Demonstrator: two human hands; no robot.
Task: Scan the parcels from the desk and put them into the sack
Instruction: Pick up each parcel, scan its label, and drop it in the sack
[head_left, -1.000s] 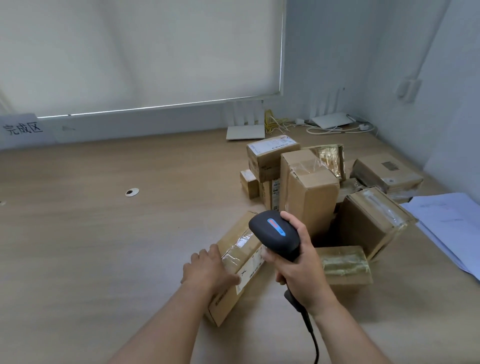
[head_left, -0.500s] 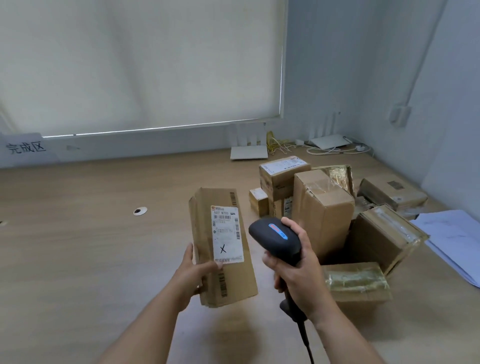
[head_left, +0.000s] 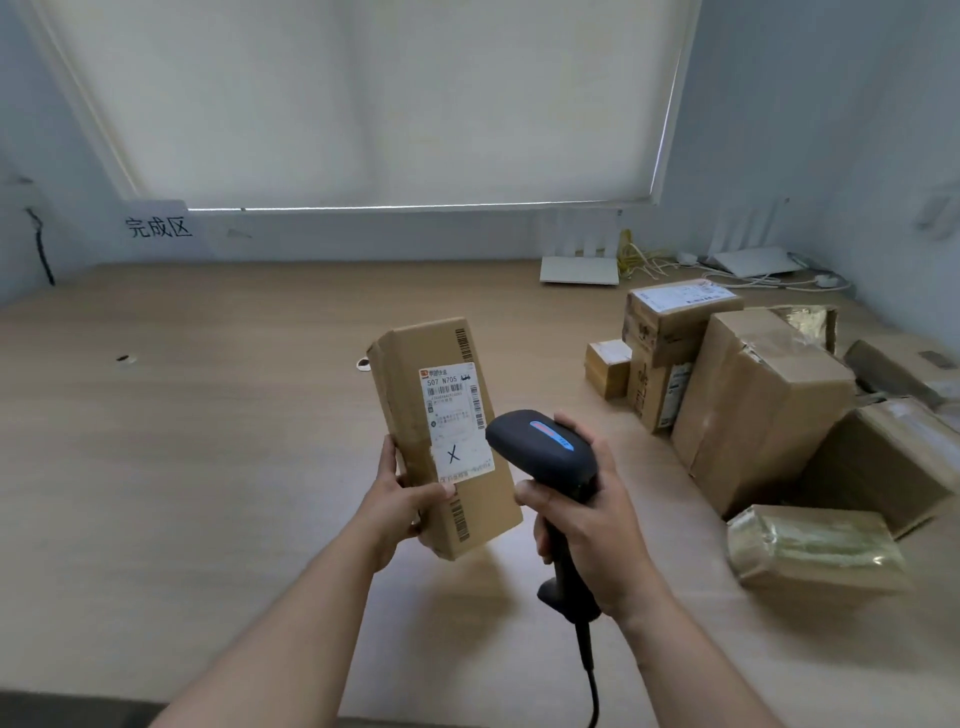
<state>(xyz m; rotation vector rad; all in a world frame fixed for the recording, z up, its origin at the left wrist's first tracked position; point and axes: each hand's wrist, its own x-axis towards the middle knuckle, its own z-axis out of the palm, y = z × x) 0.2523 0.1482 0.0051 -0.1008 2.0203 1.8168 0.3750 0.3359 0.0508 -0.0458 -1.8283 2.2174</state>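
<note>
Tabletop (head_left: 208, 467): big, pale wood, runs from the near edge back to the wall under the white window blind (head_left: 389, 104).
Pile of parcels (head_left: 769, 415): brown boxes crowded together on the right side of the tabletop, well apart from the left hand, close to the right hand. One tall box stands in the middle of the pile.
Shiny parcel (head_left: 815, 551): wrapped in gold-looking tape, lies flat at the front of the pile, just right of the right hand.
Held parcel (head_left: 441, 431): long brown box, lifted up off the tabletop and standing almost upright, a little tilted. Its white label faces the camera and has a barcode and a hand-drawn X on it.
Left hand (head_left: 400, 504): grips the lower left part of the held parcel, thumb pressed on the front just under the label, fingers behind the box.
Right hand (head_left: 587, 525): fingers wrapped tight round the handle of the scanner.
Scanner (head_left: 545, 452): black, with a blue lit strip on top. Its head is right beside the held parcel's label, on the right, and covers a bit of the label's edge. Its black cable hangs down to the bottom of the view.
Sign (head_left: 158, 226): white paper with dark writing, on the wall at the back left.
</note>
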